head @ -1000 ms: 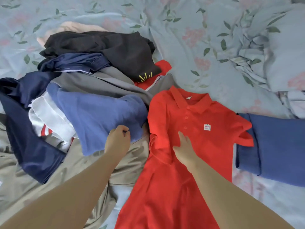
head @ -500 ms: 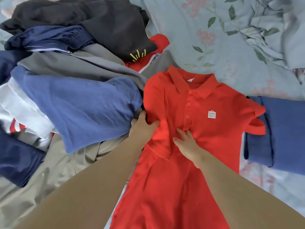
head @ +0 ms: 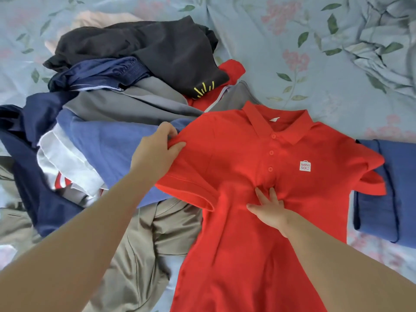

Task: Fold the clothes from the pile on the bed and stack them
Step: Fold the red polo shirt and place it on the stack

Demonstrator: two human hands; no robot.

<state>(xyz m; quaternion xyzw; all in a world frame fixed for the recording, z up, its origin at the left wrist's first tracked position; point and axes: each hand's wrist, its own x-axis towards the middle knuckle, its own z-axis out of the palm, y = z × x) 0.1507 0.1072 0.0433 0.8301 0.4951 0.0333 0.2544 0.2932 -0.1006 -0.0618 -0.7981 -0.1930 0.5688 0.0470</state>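
One red polo shirt [head: 236, 158] face-up mid bed [head: 292, 64], left hand [head: 155, 152] pinching its shoulder, right hand [head: 270, 210] flat on its chest, one loose pile [head: 157, 52] leftward, one folded blue garment [head: 394, 199] under other sleeve.

Red polo shirt [head: 258, 255] face up on a floral bedsheet [head: 292, 52], collar at the far end, three buttons down the front, small white logo [head: 305, 165] on the chest. Left hand [head: 155, 154] pinching the shirt at the shoulder, beside the sleeve draped over the pile of clothes [head: 101, 113]. Right hand [head: 270, 210] flat on the shirt's front just below the buttons, fingers spread, cloth bunched around them. In the pile: black garment [head: 157, 50] at the back, grey cloth beneath it, blue shirt [head: 108, 149] under the left wrist, khaki trousers [head: 146, 244] nearest, partly under the red shirt. Folded blue garment [head: 394, 188] at the right, the shirt's other sleeve overlapping its edge.
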